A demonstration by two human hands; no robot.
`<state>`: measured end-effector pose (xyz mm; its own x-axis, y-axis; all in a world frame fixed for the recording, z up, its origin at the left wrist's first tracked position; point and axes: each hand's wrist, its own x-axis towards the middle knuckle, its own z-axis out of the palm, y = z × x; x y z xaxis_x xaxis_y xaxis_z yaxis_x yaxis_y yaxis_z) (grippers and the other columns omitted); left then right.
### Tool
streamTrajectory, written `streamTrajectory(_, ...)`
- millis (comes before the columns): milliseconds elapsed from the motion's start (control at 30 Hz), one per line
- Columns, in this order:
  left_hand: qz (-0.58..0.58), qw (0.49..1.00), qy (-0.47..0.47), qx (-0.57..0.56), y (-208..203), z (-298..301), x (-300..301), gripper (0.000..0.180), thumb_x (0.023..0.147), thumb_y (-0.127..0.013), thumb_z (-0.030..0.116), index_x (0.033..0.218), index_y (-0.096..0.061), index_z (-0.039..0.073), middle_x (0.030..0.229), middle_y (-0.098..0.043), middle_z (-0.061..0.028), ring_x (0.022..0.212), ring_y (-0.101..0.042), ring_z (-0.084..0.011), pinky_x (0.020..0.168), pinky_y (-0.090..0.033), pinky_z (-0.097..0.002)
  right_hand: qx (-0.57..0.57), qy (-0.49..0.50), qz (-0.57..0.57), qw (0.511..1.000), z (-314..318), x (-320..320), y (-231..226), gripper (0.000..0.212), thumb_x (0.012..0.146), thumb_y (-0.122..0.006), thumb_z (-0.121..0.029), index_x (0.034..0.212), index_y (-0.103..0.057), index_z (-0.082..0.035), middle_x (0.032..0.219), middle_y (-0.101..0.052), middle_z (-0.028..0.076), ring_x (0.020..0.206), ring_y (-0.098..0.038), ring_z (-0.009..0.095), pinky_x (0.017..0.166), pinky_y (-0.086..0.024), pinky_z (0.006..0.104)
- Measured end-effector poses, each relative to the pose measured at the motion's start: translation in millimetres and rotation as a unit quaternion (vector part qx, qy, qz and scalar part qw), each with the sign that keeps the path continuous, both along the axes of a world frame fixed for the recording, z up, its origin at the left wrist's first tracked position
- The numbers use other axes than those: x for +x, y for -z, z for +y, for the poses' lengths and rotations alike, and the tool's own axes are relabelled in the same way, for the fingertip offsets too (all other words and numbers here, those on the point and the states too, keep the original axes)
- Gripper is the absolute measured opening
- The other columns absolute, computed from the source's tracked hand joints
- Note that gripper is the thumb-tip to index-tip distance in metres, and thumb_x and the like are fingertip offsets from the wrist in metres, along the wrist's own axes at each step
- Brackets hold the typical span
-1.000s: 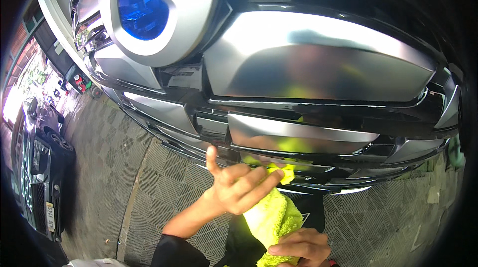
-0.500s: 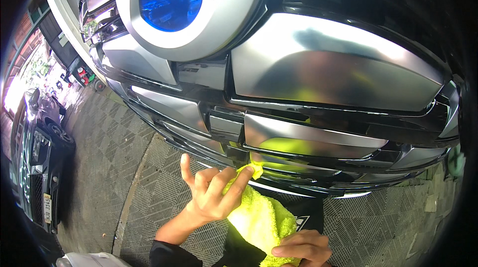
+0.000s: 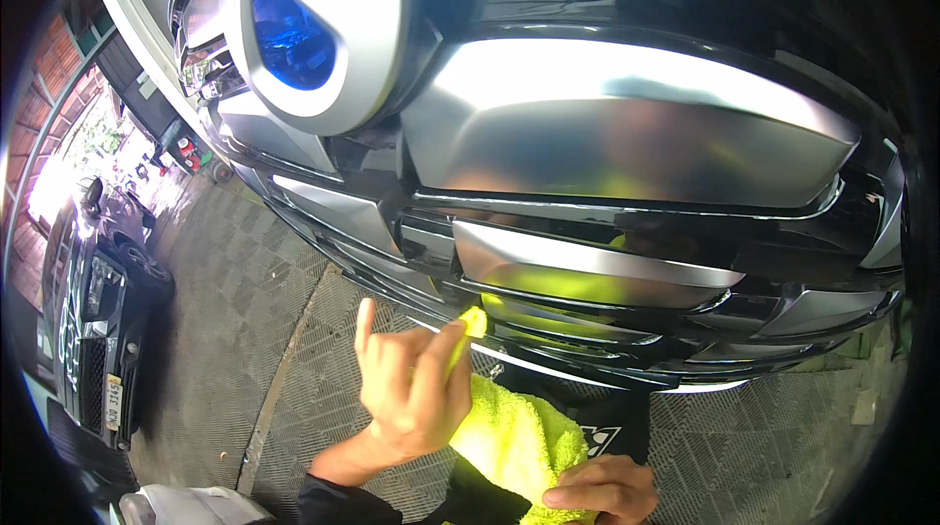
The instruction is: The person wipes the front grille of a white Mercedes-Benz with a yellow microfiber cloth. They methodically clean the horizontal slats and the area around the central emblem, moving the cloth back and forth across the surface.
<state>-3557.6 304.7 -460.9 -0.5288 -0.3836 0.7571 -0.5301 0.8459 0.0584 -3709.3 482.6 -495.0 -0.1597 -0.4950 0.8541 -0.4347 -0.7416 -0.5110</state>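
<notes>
Between my hands stretches a fluffy yellow-green microfiber towel (image 3: 514, 437). My left hand (image 3: 411, 393) pinches one end, with a tip of cloth poking out past the index finger near the lower grille slats; whether that tip touches them I cannot tell. The little finger sticks up. Lower right, my right hand (image 3: 607, 491) grips the towel's other end. Ahead of both hands is the car's front grille (image 3: 627, 148), with shiny silver panels in black surrounds. A round silver-white emblem (image 3: 372, 55) with a blue glossy centre sits at its upper left. The towel reflects in the lower slats.
A dark parked car (image 3: 108, 310) stands at the left. The floor (image 3: 235, 319) has a patterned, ribbed surface with a pale seam. At the lower left is a whitish rounded object (image 3: 186, 505). Red and green equipment (image 3: 196, 158) stands farther back.
The view has shifted, so the emblem sits further left. My left hand's cloth tip has moved slightly left along the lower grille. Both hands keep their hold on the towel.
</notes>
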Motion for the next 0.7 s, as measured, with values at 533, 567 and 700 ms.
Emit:
streamTrajectory(533,0.143,0.981,-0.113,0.064,11.8,17.0,-42.0,0.013,0.087,-0.081,0.003,0.099,-0.075,0.003,0.088,-0.073,-0.0068,0.078,-0.071,-0.0255,0.115,-0.043,-0.0550,-0.060,0.018,-0.058,0.996,14.7,-17.5,15.5,0.037,0.105,-0.058,-0.016,0.142,-0.061,-0.021,0.103,-0.074,0.013,0.065,-0.067,0.020,0.052,-0.049,0.0312)
streamTrajectory(567,0.145,0.980,-0.113,0.071,11.3,18.1,-42.7,0.012,0.088,-0.080,0.003,0.099,-0.075,0.003,0.087,-0.073,-0.0073,0.078,-0.071,-0.0259,0.115,-0.044,-0.0554,-0.047,0.008,-0.068,0.997,16.7,-19.5,16.0,0.037,0.105,-0.058,-0.017,0.142,-0.061,-0.021,0.103,-0.074,0.013,0.065,-0.067,0.020,0.052,-0.049,0.0313)
streamTrajectory(700,0.144,0.975,-0.108,0.133,9.2,21.2,-44.5,0.010,0.090,-0.078,0.003,0.098,-0.074,0.000,0.085,-0.071,-0.0103,0.075,-0.069,-0.0280,0.112,-0.047,-0.0565,-0.024,-0.004,-0.082,0.996,26.9,-30.6,15.8,0.036,0.105,-0.058,-0.018,0.140,-0.063,-0.022,0.105,-0.074,0.011,0.065,-0.067,0.019,0.052,-0.050,0.0318)
